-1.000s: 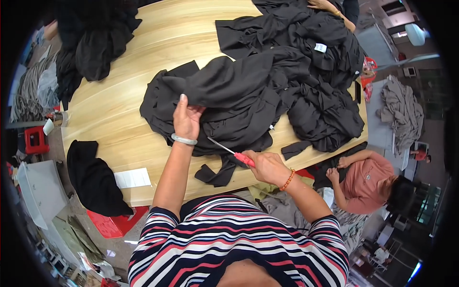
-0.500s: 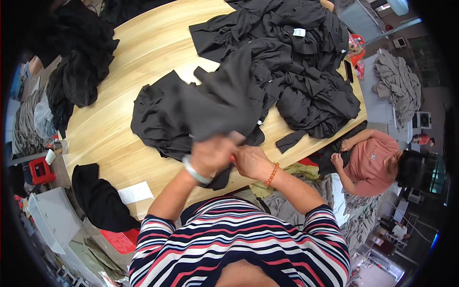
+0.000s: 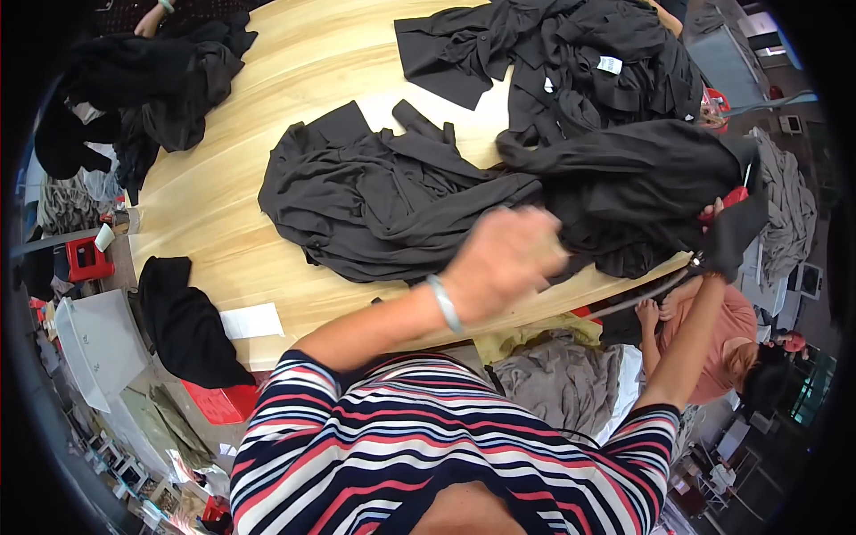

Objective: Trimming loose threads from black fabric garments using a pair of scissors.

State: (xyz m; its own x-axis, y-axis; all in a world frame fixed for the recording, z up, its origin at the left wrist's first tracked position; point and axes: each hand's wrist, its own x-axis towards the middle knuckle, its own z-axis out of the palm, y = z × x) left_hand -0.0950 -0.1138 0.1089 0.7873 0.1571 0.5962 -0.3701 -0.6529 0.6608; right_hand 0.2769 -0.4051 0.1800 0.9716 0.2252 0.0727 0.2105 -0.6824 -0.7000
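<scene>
The left hand (image 3: 513, 263) is blurred; its finger position and any contact are indistinct. A crumpled dark garment (image 3: 366, 196) lies to its left and beyond it. The right hand (image 3: 711, 215), partly covered by dark cloth, grips a red-handled tool (image 3: 736, 196). A second dark garment (image 3: 646, 174) extends leftward from the right hand. A white sheet (image 3: 251, 321) lies left of the left hand, nearer the body.

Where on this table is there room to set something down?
The table has bare wood between the far-left dark clothes and the middle dark garment; a smaller bare patch separates that garment from the white paper. Its right side is crowded with heaped dark clothes.
</scene>
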